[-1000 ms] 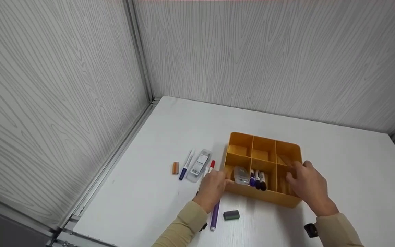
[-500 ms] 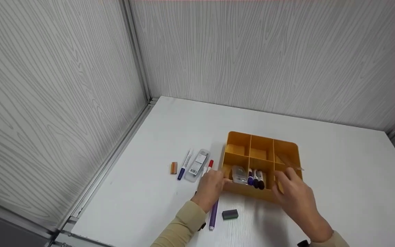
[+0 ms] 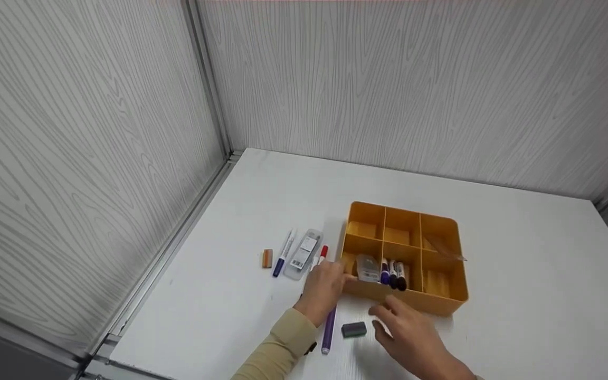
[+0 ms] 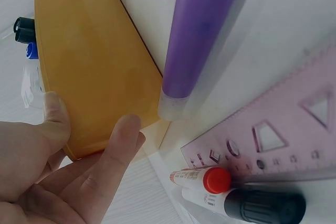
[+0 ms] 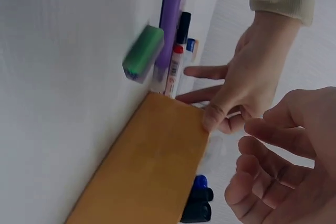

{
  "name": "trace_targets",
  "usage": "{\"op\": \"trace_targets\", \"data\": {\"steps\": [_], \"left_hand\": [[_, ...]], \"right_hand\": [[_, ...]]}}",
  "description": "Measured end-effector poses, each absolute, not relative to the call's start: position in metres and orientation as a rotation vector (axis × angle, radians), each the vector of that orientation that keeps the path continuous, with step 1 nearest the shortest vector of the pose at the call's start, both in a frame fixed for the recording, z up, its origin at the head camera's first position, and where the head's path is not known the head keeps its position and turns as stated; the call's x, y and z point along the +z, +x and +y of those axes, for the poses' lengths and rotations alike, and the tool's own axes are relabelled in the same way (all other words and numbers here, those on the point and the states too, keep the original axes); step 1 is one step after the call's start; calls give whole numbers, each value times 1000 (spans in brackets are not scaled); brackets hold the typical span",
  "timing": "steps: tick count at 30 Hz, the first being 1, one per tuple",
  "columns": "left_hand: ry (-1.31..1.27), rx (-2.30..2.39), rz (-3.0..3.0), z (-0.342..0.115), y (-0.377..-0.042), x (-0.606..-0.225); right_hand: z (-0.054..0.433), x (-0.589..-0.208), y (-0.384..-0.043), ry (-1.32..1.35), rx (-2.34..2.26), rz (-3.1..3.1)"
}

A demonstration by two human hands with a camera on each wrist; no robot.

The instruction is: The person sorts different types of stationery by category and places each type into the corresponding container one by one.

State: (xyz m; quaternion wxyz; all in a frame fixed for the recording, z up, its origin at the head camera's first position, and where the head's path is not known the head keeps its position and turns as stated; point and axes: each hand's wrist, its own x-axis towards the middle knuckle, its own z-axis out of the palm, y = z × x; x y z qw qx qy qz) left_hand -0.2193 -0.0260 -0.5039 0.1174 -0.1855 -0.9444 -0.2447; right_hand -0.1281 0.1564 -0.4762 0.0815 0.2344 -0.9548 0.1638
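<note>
My left hand [image 3: 324, 289] grips the front left corner of a yellow six-compartment organizer box [image 3: 444, 309]; in the left wrist view its thumb lies at the rim. My right hand [image 3: 409, 332] hovers in front of the box with loosely bent fingers and nothing in them. Just left of its fingertips lies a dark block with a green side [image 3: 354, 330], like an eraser. In the box's front row are a clear plastic case [image 3: 368, 268] and several dark-capped markers [image 3: 393, 274]. A transparent flat piece [image 3: 444, 248] leans across the right compartments.
A purple tube-shaped pen [image 4: 202, 30] lies near my left wrist. Beside the box are a red-capped marker [image 4: 217, 180], a black-capped marker [image 4: 265, 205] and a pinkish ruler [image 4: 262, 140]. Further left lie a labelled clear case [image 3: 304, 254], a blue-capped marker [image 3: 284, 253] and an orange block [image 3: 267, 258].
My right hand has let go of the transparent piece in the right compartments and moved left and toward me, near the dark block. My left hand stays at the box corner.
</note>
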Motion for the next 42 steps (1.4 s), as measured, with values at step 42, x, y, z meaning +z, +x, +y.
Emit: {"op": "trace_targets", "data": {"steps": [42], "left_hand": [[-537,-659,-2705,-27,-217,-506]], "right_hand": [[143,-534,-140,1068,564,-2874]]}}
